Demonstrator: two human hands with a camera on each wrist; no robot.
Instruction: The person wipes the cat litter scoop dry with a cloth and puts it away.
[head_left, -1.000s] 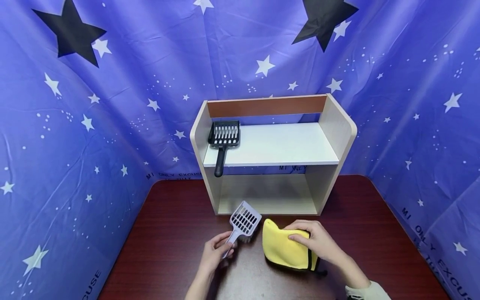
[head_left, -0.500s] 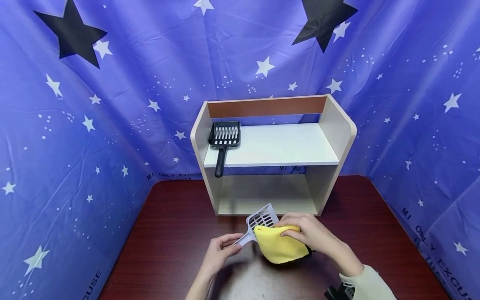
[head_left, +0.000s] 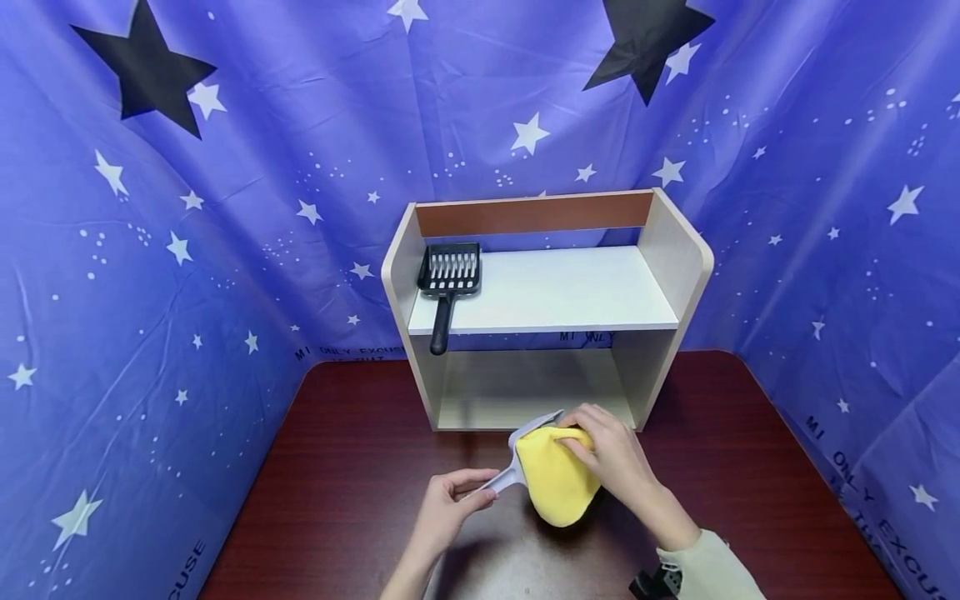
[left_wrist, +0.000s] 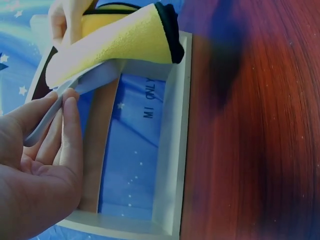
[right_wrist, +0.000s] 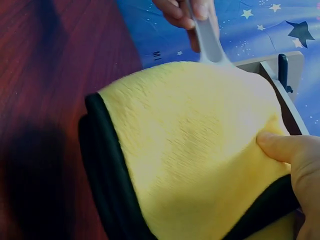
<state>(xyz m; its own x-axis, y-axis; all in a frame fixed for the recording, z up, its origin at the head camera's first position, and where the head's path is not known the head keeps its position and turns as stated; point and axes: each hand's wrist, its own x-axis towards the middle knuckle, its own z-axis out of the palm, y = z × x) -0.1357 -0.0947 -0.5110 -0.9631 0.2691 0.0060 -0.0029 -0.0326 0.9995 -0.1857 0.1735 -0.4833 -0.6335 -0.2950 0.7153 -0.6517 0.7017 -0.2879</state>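
Observation:
My left hand [head_left: 450,510] pinches the handle of a light grey slotted litter scoop [head_left: 512,477] between thumb and fingers. The scoop's head points up and to the right, mostly hidden behind a folded yellow cloth [head_left: 558,479] with black edging. My right hand [head_left: 611,454] grips that cloth by its upper right part, thumb in front, and holds it against the scoop's head. In the right wrist view the thumb [right_wrist: 280,146] presses on the cloth, which covers the head where the handle joins it. Both things are held above the table.
Behind the hands stands a two-level shelf unit [head_left: 540,327] with a white upper board. A black slotted scoop [head_left: 448,271] lies at that board's left end, its handle hanging over the front edge. The dark red table [head_left: 322,500] meets starry blue curtains [head_left: 300,125].
The scoop has swung rightward and up, and its head has tilted. The cloth has come left from beside the scoop and now lies over its head, still in my right hand.

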